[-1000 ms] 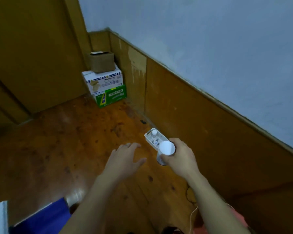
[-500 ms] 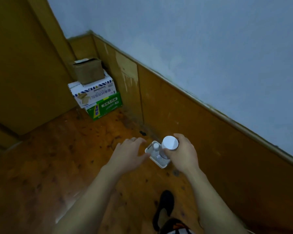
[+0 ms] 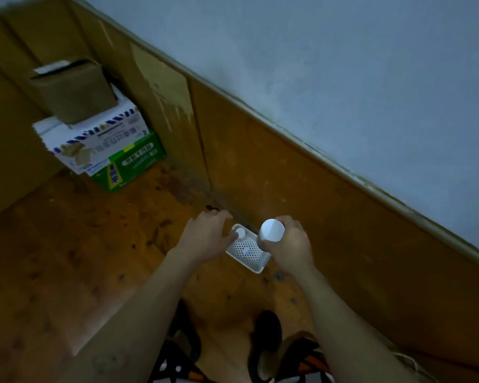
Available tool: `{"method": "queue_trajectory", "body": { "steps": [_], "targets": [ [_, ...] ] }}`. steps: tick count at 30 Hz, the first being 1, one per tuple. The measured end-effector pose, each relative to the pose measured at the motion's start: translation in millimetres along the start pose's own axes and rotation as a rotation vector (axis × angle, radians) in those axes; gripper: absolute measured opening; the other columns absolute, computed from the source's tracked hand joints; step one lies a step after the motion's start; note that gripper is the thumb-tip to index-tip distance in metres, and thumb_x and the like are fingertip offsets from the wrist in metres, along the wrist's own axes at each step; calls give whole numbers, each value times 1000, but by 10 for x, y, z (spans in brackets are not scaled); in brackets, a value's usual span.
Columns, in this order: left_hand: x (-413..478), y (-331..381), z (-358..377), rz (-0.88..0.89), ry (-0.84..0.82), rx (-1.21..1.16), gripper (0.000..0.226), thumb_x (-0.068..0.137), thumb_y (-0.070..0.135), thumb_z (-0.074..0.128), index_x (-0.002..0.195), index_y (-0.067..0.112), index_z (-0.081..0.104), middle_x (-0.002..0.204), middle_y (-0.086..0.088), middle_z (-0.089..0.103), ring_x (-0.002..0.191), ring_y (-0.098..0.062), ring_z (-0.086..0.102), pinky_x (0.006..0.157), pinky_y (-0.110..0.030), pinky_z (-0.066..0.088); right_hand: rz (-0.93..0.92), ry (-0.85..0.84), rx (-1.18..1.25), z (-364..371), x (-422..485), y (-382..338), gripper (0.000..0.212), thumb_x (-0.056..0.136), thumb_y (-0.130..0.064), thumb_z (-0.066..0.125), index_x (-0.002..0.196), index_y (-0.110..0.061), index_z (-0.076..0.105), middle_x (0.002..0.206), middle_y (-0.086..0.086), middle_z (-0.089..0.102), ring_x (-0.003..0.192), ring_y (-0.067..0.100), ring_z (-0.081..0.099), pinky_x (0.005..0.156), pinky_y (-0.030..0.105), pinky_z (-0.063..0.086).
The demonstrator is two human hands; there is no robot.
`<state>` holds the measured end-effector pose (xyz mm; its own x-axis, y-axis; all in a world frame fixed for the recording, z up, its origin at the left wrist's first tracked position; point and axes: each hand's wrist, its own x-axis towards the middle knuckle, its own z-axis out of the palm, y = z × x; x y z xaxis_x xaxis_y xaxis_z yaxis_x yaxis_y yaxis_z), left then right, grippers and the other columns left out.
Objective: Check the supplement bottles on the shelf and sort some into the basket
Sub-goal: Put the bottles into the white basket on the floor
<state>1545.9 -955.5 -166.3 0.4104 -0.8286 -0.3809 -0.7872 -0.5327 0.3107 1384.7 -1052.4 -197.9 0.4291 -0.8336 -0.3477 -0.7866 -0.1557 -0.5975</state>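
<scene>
A small white perforated basket [image 3: 256,267] lies on the wooden floor by the wall's wood panel. A small white-capped bottle [image 3: 240,232] stands in its far corner. My right hand [image 3: 291,246] grips a larger white-capped bottle [image 3: 272,230] and holds it upright over the basket's right edge. My left hand [image 3: 206,235] hovers at the basket's left side, its fingers spread and its thumb close to the small bottle; whether it touches is unclear. No shelf is in view.
Stacked boxes fill the far left corner: a brown carton [image 3: 74,91] on a white box [image 3: 94,140] on a green box [image 3: 130,164]. The wood wall panel [image 3: 315,189] runs close behind the basket. My shoes [image 3: 266,344] are at the bottom.
The view has dropped and closed in on the basket. Both hands have moved forward, my left hand reaching the basket's left side and my right hand bringing the large bottle over its right edge.
</scene>
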Motion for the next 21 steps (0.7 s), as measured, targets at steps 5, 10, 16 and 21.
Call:
{"method": "queue_trajectory", "body": {
  "steps": [5,10,16,21],
  "targets": [
    [858,-575,579,73,-62,-28,43,94,44,54,131,22,49,129,0,59,117,-22,54,96,-40,46,127,26,-24,801,623,307,55,79,-35,74,125,-20,49,124,2,51,111,24,55,80,35,48],
    [1648,-1171,1464,57,-99,-60,44,95,42,51,134,22,45,128,-4,59,118,-26,52,94,-42,46,134,38,-85,1816,1376,899,53,78,-34,75,122,-18,50,123,2,52,114,21,51,82,29,44],
    [2515,-1619,2764,104,-152,47,53,96,41,51,140,17,34,143,-8,38,132,-30,35,103,-45,37,110,35,-202,3112,2270,1857,51,76,-35,76,116,-15,53,116,4,58,112,22,51,87,32,46],
    [3060,-1954,3736,173,-149,71,55,96,42,52,142,21,31,142,-6,39,132,-30,33,105,-44,34,92,-3,-362,3958,3041,2590,52,78,-42,71,120,-19,51,124,4,54,121,23,48,96,31,41]
  ]
}}
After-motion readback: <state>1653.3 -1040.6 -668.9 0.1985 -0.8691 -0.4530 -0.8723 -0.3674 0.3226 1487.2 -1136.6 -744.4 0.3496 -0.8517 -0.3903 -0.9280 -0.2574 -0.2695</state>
